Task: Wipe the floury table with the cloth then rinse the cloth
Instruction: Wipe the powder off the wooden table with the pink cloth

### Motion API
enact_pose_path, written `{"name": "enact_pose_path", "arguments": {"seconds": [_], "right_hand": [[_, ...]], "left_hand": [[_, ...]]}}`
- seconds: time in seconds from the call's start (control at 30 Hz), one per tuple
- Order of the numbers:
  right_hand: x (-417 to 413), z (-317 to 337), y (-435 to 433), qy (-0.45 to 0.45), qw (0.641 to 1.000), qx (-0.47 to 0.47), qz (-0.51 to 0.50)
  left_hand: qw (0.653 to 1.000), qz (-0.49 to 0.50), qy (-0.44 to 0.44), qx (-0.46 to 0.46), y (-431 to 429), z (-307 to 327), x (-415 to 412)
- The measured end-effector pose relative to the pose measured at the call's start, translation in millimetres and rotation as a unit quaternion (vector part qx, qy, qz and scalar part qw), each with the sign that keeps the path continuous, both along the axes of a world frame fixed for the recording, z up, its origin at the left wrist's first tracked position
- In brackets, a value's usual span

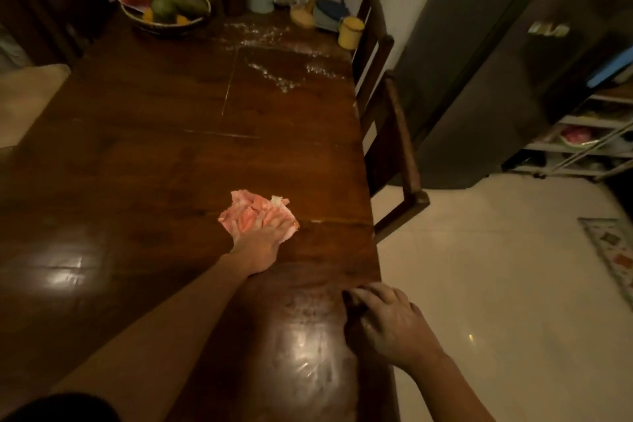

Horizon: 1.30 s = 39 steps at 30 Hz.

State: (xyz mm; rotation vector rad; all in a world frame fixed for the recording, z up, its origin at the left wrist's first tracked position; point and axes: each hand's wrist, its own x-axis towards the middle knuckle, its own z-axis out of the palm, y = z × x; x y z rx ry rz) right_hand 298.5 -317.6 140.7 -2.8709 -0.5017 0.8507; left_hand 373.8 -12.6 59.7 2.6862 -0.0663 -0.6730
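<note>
On the dark wooden bench, near its right edge and about midway along, lies the cloth, a crumpled pink and white rag bunched into loose folds, with paler ragged edges at its far side. The left hand presses flat on the near part of it, fingers spread over the folds and palm down. The right hand rests on the bench's right edge closer to the person, fingers curled loosely over the rim and empty; its skin looks dusted with pale powder. Flour shows as white streaks and specks at the far end of the bench, well apart from the cloth, and a fainter smeared film lies on the glossy wood near the right hand. Beyond the flour stand a basket of fruit and a yellow mug. A wooden chair is pushed against the bench's right side, beside a dark refrigerator.
</note>
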Motion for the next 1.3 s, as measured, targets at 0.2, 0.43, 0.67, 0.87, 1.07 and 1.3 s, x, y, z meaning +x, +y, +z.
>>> {"name": "enact_pose_path", "arguments": {"seconds": [0.2,0.43,0.67,0.87,1.07,1.3], "right_hand": [[112,36,7,-0.094,0.989,0.079,0.081],[210,59,-4,-0.082,0.968,0.172,0.162],[274,62,-72,-0.091,0.948,0.089,0.292],[292,62,-93,-0.089,0.907,0.128,0.391],[327,63,-89,-0.111,0.888,0.157,0.418],[419,68,-66,-0.121,0.899,0.108,0.407]], "left_hand": [[0.986,0.129,-0.101,-0.017,-22,0,8],[0.929,0.331,-0.162,-0.034,-86,-4,17],[0.924,0.346,-0.134,-0.089,-180,-6,21],[0.923,0.381,-0.055,-0.021,-221,-4,39],[0.927,0.372,-0.055,-0.015,-217,-9,68],[0.921,0.387,-0.052,-0.009,-188,3,154]]}}
